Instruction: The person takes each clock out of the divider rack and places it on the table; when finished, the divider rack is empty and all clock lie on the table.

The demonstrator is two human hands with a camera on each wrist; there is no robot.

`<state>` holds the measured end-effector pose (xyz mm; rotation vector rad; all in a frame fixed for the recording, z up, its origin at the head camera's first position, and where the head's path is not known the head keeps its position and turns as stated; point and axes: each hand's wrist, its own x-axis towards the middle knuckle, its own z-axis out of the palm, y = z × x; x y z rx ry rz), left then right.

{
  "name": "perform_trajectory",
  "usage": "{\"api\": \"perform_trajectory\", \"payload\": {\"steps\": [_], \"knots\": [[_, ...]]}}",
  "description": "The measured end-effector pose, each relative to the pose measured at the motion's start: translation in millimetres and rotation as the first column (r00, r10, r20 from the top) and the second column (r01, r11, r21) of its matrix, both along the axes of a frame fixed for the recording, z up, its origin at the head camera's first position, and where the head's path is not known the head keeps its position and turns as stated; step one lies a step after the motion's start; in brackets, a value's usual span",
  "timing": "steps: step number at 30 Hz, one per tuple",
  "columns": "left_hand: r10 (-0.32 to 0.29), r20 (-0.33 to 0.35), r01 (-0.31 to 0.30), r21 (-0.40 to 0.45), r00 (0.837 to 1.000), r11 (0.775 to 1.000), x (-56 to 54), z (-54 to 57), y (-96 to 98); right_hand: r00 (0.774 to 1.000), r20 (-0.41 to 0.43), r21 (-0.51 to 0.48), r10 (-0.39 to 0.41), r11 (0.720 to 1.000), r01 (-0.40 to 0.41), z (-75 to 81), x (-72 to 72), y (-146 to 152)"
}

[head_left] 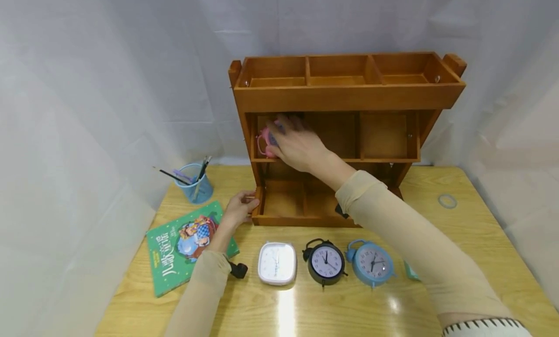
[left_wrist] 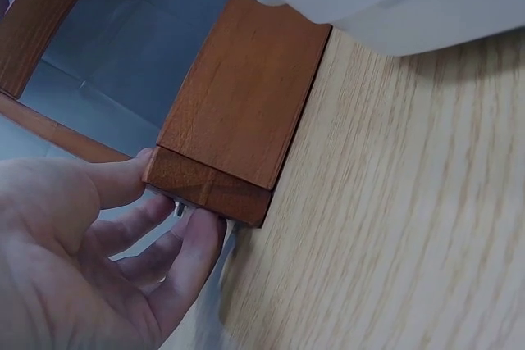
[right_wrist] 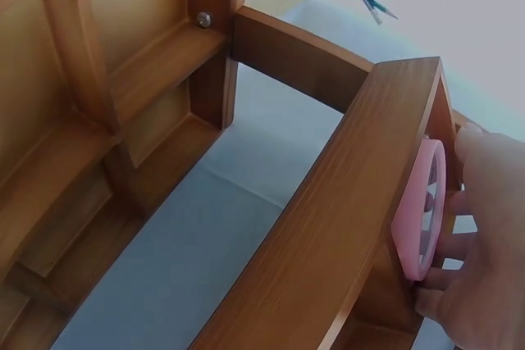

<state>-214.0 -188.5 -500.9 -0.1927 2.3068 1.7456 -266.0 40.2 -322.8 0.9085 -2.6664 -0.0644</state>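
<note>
A brown wooden shelf with three tiers of compartments stands at the back of the table. My right hand reaches into the left compartment of its middle tier and holds a pink alarm clock. In the right wrist view the fingers of that hand lie round the pink clock's rim, beside a wooden board. Low on the left, my left hand grips the shelf's bottom corner; in the left wrist view the thumb and fingertips pinch the wooden end piece.
In front of the shelf stand a white clock, a black alarm clock and a blue alarm clock. To the left are a green book and a blue pen cup. A pale ring lies at the right.
</note>
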Motion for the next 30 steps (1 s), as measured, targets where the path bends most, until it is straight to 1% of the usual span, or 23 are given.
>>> {"api": "perform_trajectory", "payload": {"steps": [5,12,17,24,30], "knots": [[0.012,0.001,-0.012,0.011,1.0,1.0,-0.4,0.4,1.9,0.999,-0.036,0.032,-0.029,0.999,0.03,-0.2,-2.9,-2],[0.023,0.0,-0.023,0.011,1.0,1.0,0.0,2.5,4.7,0.997,-0.074,0.042,-0.033,0.998,0.036,-1.9,-5.3,-2],[0.029,0.004,-0.029,0.016,1.0,0.999,0.0,3.3,4.5,0.995,-0.093,0.016,-0.026,0.999,0.028,-4.8,-3.3,-2],[0.03,-0.002,-0.03,0.026,1.0,0.999,0.1,1.4,3.6,0.987,-0.16,-0.05,-0.017,0.999,0.009,-9.3,-1.0,-3],[0.021,-0.011,-0.021,0.019,1.0,1.0,1.8,1.3,4.0,0.988,-0.153,-0.078,-0.033,0.997,0.022,-11.2,-0.3,-3]]}}
